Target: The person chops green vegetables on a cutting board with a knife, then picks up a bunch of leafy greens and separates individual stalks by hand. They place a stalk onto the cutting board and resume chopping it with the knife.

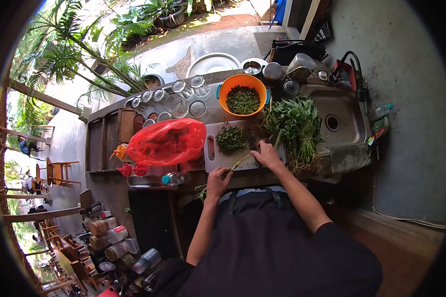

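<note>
Trouble looks likeliest at the near edge of the counter (211,118), where the left grip (218,181) is closed around a long green stalk (236,163) that slants up onto the white cutting board (223,159). The stalk's lower end hangs off the counter edge, so a loose hold could let it drop to the floor. The right grip (267,154) is curled on the board just beside the stalk's tip. I cannot tell from here whether it holds a knife; if it does, the two hands are near enough that a slip could nick a finger.

The red plastic bag (167,141) presses against the board's left end and could spill over it. The big bunch of greens (297,126) lies at the sink (339,106) rim and may slide in. The chopped pile (231,138) sits mid-board, below the orange bowl (243,94); a careless sweep could scatter it.
</note>
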`<action>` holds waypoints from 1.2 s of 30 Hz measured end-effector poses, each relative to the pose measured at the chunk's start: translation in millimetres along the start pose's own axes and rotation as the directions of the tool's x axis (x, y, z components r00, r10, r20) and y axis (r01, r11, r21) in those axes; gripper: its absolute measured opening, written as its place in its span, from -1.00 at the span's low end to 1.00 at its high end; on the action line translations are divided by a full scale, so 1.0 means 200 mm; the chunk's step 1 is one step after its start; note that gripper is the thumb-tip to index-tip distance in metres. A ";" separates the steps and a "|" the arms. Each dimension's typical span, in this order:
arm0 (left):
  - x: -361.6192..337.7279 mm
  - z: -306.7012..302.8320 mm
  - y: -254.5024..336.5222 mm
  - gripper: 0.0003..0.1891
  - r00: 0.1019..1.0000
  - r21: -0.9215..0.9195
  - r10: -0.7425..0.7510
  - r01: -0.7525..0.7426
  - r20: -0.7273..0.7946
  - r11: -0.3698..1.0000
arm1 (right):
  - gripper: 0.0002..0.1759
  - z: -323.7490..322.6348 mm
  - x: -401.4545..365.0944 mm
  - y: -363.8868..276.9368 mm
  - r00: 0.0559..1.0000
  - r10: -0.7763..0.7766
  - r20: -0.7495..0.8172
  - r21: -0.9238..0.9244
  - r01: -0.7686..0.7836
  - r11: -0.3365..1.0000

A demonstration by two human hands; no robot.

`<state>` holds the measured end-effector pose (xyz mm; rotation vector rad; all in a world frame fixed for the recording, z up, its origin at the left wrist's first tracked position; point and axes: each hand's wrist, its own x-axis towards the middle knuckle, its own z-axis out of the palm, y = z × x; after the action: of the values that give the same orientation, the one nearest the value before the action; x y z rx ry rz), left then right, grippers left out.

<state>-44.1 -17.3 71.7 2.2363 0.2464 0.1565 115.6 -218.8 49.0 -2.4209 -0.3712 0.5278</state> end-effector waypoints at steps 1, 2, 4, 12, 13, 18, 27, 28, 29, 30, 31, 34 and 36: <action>0.00 0.01 -0.01 -0.81 1.000 0.000 0.000 0.000 -0.001 1.000 | -0.52 0.05 -0.01 0.02 1.000 -0.001 0.000 -0.001 0.001 1.000; 0.01 0.02 -0.01 -0.81 0.999 0.008 -0.030 0.030 0.021 1.000 | -0.54 0.10 -0.01 0.04 0.999 -0.001 -0.038 -0.043 0.000 0.999; 0.04 0.04 -0.02 -0.81 0.997 0.017 -0.066 0.066 0.036 0.998 | -0.54 0.13 0.00 0.05 0.998 -0.006 -0.070 -0.074 0.001 0.997; 0.23 0.23 -0.16 -0.81 0.997 0.174 0.079 -0.081 0.020 0.981 | -0.44 0.00 -0.04 0.09 0.997 0.071 0.000 0.160 -0.070 0.985; 0.24 0.24 -0.16 -0.81 0.996 0.172 0.085 -0.088 0.026 0.981 | -0.45 -0.02 -0.08 0.08 0.986 0.161 0.048 0.249 -0.168 0.954; 0.24 0.31 -0.18 -0.80 0.988 0.217 0.156 -0.150 -0.009 0.964 | -0.53 -0.06 -0.34 0.02 0.995 0.015 -0.101 0.069 -0.008 0.998; 0.27 0.35 -0.18 -0.83 0.985 0.140 0.159 -0.149 -0.063 0.979 | -0.36 0.01 -0.54 0.00 0.989 -0.111 0.094 -0.217 0.129 0.968; 0.28 0.36 -0.18 -0.83 0.985 0.137 0.160 -0.150 -0.062 0.979 | -0.35 0.01 -0.55 0.01 0.987 -0.132 0.093 -0.250 0.152 0.956; 0.28 0.36 -0.18 -0.82 0.986 0.128 0.157 -0.149 -0.057 0.980 | -0.33 0.01 -0.56 0.01 0.984 -0.154 0.093 -0.282 0.174 0.943; 0.28 0.36 -0.17 -0.82 0.987 0.120 0.155 -0.148 -0.052 0.982 | -0.33 0.01 -0.56 0.01 0.984 -0.153 0.092 -0.284 0.173 0.943; 0.28 0.36 -0.17 -0.82 0.986 0.119 0.156 -0.149 -0.052 0.982 | -0.32 0.00 -0.56 0.00 0.982 -0.162 0.101 -0.302 0.185 0.935; 0.28 0.36 -0.18 -0.81 0.985 0.116 0.163 -0.156 -0.049 0.981 | -0.30 -0.02 -0.56 -0.02 0.979 -0.165 0.119 -0.335 0.196 0.922; 0.28 0.36 -0.18 -0.80 0.984 0.098 0.168 -0.162 -0.053 0.982 | -0.29 -0.02 -0.55 -0.04 0.977 -0.166 0.134 -0.350 0.203 0.914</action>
<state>21.0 -36.7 -0.5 2.3472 0.1019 0.3082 19.4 -256.9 87.7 -2.6770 -0.7966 0.5365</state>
